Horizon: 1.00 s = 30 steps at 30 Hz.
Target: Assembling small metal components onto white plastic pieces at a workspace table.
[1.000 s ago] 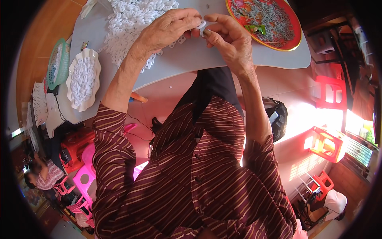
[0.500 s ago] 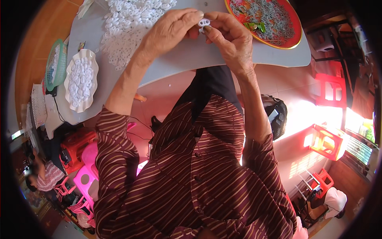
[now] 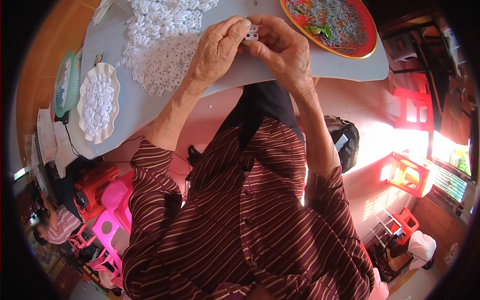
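Grey table (image 3: 134,106), curved front edge. Upon it: heap of white looped pieces (image 3: 160,22); spread of flatter white pieces (image 3: 161,66); scalloped dish (image 3: 116,92), well filled; red tray (image 3: 369,40) of small grey parts (image 3: 332,25). Right hand (image 3: 286,54): pinching white holed piece (image 3: 251,36) above table. Left hand (image 3: 219,49): fingers curled, tips beside same piece; exact hold hidden. Judged: one piece underway, many loose remaining, dishful possibly finished.

Pieces (image 3: 162,55) on table (image 3: 135,102) — tray (image 3: 371,42) (right)
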Each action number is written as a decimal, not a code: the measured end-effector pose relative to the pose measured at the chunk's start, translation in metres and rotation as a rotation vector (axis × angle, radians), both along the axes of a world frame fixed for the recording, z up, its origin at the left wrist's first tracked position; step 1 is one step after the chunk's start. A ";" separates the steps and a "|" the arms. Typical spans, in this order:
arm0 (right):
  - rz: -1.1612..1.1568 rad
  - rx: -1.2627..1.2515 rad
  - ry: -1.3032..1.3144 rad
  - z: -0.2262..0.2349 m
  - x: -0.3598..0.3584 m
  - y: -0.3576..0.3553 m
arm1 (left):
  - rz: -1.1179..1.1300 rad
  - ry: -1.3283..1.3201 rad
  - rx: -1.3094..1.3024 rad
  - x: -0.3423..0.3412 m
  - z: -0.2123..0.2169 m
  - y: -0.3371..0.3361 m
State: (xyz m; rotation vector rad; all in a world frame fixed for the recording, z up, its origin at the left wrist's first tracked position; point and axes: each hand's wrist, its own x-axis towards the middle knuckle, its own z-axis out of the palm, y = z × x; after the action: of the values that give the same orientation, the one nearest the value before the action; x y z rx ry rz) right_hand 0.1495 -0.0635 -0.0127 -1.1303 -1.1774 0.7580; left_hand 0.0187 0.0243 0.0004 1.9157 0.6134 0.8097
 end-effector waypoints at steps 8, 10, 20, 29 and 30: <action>-0.021 0.082 -0.008 0.002 -0.002 0.001 | -0.056 0.067 0.022 -0.004 0.003 0.002; -0.021 0.080 -0.037 0.002 -0.001 0.002 | -0.073 0.064 0.001 -0.004 0.003 0.002; -0.044 0.067 -0.092 0.003 -0.002 0.000 | -0.079 0.042 -0.039 -0.005 0.000 -0.001; -0.096 0.075 -0.106 0.005 -0.003 -0.002 | -0.135 0.042 -0.087 -0.004 0.003 -0.001; -0.101 0.068 -0.123 0.006 -0.003 -0.002 | -0.153 0.059 -0.095 -0.005 0.004 -0.001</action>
State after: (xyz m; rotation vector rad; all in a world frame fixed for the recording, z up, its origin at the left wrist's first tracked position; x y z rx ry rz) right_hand 0.1462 -0.0659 -0.0070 -1.1841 -1.2297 0.5733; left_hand 0.0139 0.0235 0.0047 1.8792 0.5242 0.6182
